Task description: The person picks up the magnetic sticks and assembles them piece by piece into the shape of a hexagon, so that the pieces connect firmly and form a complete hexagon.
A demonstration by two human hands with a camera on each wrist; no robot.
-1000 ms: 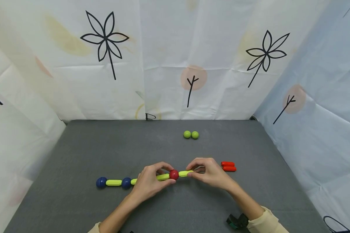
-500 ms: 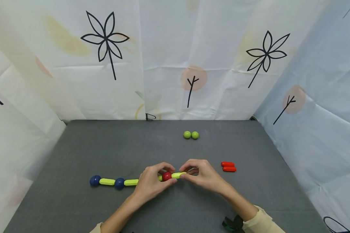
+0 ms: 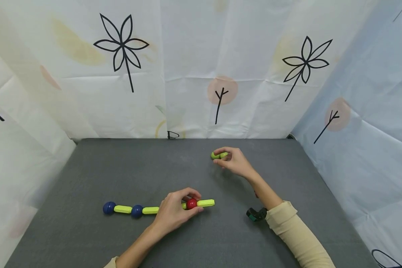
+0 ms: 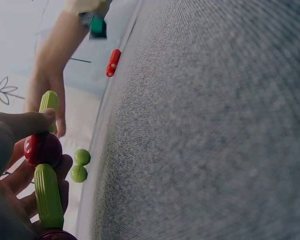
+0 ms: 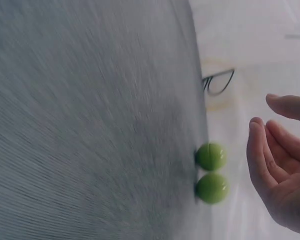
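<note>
My left hand point(image 3: 175, 209) pinching a shiny red ball point(image 3: 191, 203), in a row with yellow-green ridged sticks point(image 3: 206, 203) and dark-blue balls point(image 3: 137, 211), over grey cloth point(image 3: 104, 175), my right hand point(image 3: 233, 162), thumb and fingers apart, near two lime-green balls point(image 5: 211, 188)

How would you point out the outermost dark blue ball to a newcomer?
On the dark grey cloth tabletop, find the person's left hand, holding a row of yellow-green rods and coloured balls. Follow it left to its end: the dark blue ball there touches only one rod, while the other blue ball sits between two.
</note>
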